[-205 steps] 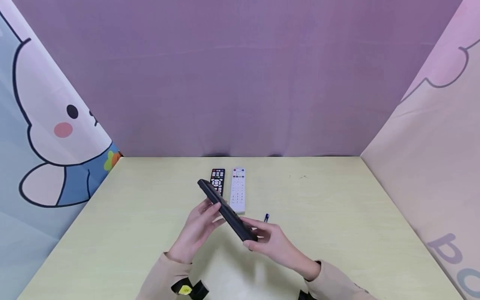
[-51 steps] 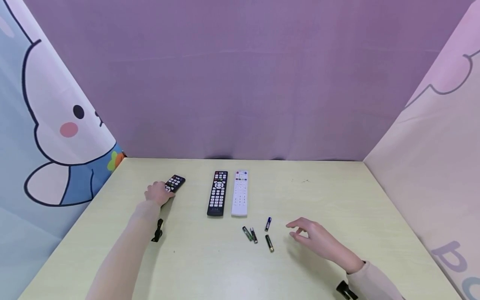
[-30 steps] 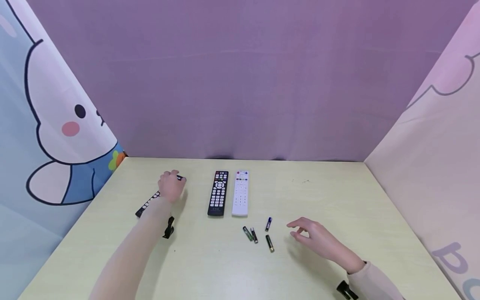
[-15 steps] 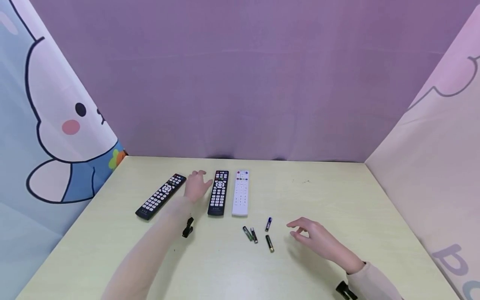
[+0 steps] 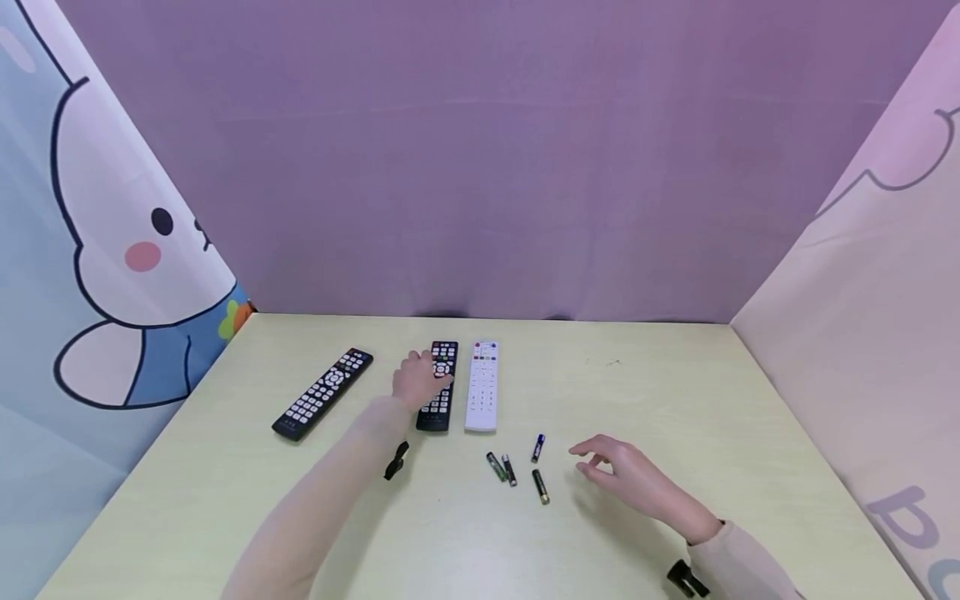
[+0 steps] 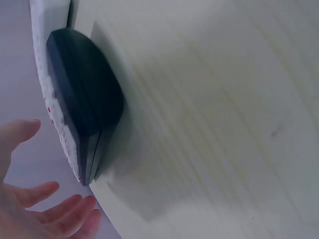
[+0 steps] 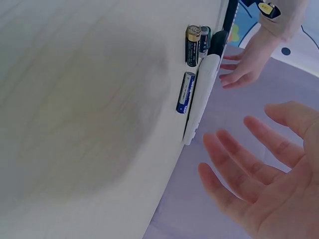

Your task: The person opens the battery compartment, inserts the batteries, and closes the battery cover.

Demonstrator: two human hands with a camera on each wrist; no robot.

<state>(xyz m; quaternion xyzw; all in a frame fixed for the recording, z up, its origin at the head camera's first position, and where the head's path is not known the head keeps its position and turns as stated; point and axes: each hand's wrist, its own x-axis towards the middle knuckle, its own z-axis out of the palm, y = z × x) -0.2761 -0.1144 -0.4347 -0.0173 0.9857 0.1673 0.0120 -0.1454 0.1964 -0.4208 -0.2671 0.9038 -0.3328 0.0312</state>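
Note:
My left hand (image 5: 422,379) hovers over the middle black remote control (image 5: 433,417), covering part of its buttons. In the left wrist view its fingers (image 6: 70,214) are spread and apart from the remote (image 6: 84,84). Right of it lies a white remote control (image 5: 481,392). Another black remote control (image 5: 322,395) lies slanted at the left. My right hand (image 5: 633,477) is held above the table, right of several small batteries (image 5: 540,486); in the right wrist view its fingers are loosely bent and hold nothing.
The pale table (image 5: 660,400) ends at a purple cloth backdrop (image 5: 480,167). Printed panels stand at the left (image 5: 127,250) and right (image 5: 862,333). A blue battery (image 7: 185,92) lies near the white remote.
A black remote, earlier held in both hands, was laid at the left and let go. My left hand then moved right to the middle black remote. The right hand has barely moved lately.

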